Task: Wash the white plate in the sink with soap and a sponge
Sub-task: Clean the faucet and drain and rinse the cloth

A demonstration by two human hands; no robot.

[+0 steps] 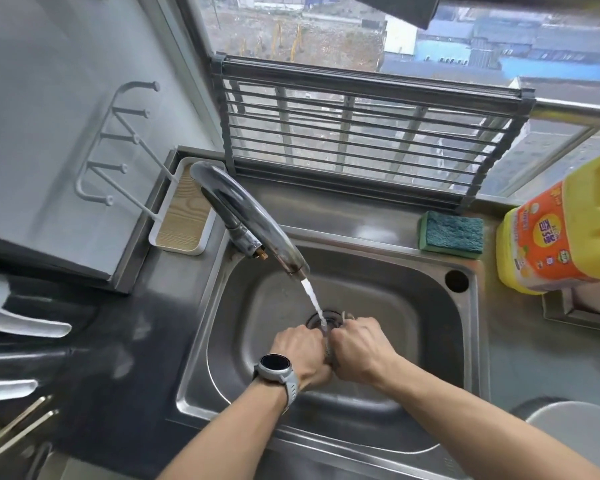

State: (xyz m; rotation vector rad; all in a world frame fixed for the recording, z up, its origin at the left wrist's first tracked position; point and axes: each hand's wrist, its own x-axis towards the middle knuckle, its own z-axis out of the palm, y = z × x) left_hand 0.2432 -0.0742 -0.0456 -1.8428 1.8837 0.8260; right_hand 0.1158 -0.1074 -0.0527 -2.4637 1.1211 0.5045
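Observation:
My left hand (pixel 300 351), with a watch on the wrist, and my right hand (pixel 359 344) are knuckles-up and close together in the steel sink (pixel 430 323), over the drain. Both have curled fingers; I see nothing held between them. Water (pixel 313 299) runs from the chrome faucet (pixel 250 220) onto the gap between the hands. A green and yellow sponge (pixel 451 234) lies on the sink's back rim. A yellow soap bottle (pixel 565 230) stands to its right. The rim of a white plate (pixel 568 427) shows on the counter at the lower right.
A grey roll-up drying rack (pixel 361 133) leans against the window behind the sink. A white hook rack with a wood-look tray (pixel 184 216) stands at the back left. White dishes (pixel 18 317) and chopsticks (pixel 14 434) lie on the dark counter at left.

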